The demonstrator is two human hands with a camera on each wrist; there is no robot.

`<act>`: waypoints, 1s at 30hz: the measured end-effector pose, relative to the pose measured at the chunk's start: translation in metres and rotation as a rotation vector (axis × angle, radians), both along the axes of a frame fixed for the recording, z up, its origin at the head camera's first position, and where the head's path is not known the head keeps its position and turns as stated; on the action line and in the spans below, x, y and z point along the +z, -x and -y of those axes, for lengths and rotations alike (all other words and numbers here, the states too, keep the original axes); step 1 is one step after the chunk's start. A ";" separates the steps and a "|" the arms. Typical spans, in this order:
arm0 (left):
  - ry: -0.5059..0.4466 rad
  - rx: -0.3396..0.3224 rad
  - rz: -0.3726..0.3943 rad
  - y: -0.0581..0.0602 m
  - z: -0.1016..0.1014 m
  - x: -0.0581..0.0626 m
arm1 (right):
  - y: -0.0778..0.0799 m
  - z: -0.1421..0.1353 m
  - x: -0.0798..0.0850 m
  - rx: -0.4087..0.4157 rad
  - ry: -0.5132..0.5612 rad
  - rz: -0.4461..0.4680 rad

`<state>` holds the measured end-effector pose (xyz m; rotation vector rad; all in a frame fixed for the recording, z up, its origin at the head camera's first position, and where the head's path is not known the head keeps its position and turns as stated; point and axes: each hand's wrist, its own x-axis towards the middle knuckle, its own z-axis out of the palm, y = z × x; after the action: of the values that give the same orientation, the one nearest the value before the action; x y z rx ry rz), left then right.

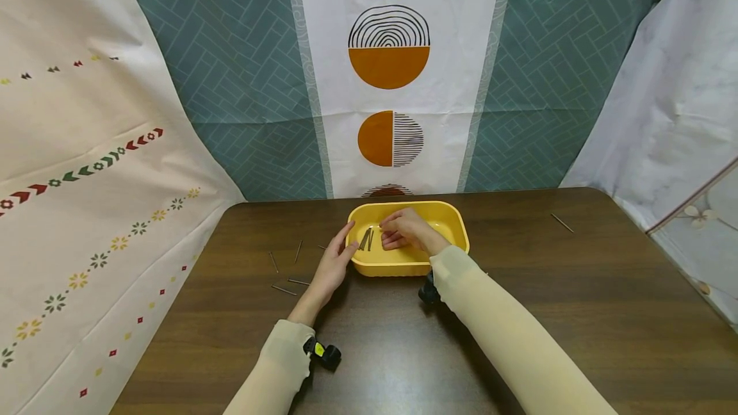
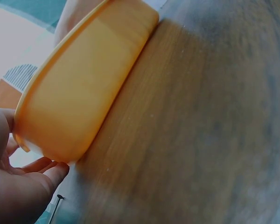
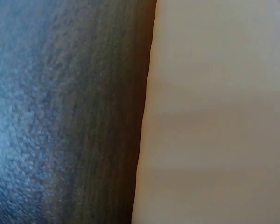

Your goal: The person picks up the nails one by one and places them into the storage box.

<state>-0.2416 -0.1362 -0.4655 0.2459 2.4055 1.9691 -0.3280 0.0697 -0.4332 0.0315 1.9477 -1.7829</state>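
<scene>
A yellow plastic basin (image 1: 408,269) sits near the far edge of the table, with several nails (image 1: 369,238) lying together inside at its left end. My left hand (image 1: 333,264) grips the basin's left end. In the left wrist view, digits of the left hand (image 2: 18,186) lie at the rim and against the outer wall of the basin (image 2: 79,88). My right hand (image 1: 406,230) reaches inside the basin, fingers bent, just right of the nails; I cannot tell whether it holds one. The right wrist view is mostly filled by the pale sleeve (image 3: 214,116).
Several loose nails (image 1: 284,289) lie scattered on the brown table (image 1: 380,351) left of the basin, one of them close by the left hand. A single nail (image 1: 562,222) lies far right. Patterned cloths (image 1: 259,82) hang behind and at both sides.
</scene>
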 end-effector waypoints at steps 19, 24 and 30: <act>-0.001 0.022 0.005 -0.005 -0.005 0.007 | -0.002 -0.008 0.015 0.057 0.012 0.012; -0.013 0.011 -0.002 0.000 -0.002 0.000 | -0.002 -0.017 0.023 0.092 -0.003 -0.024; -0.006 -0.001 -0.002 -0.001 0.000 0.000 | -0.002 -0.030 0.032 0.120 -0.031 -0.057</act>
<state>-0.2407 -0.1358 -0.4650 0.2503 2.4002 1.9775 -0.3255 0.0996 -0.4007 -0.1248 1.9736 -1.6933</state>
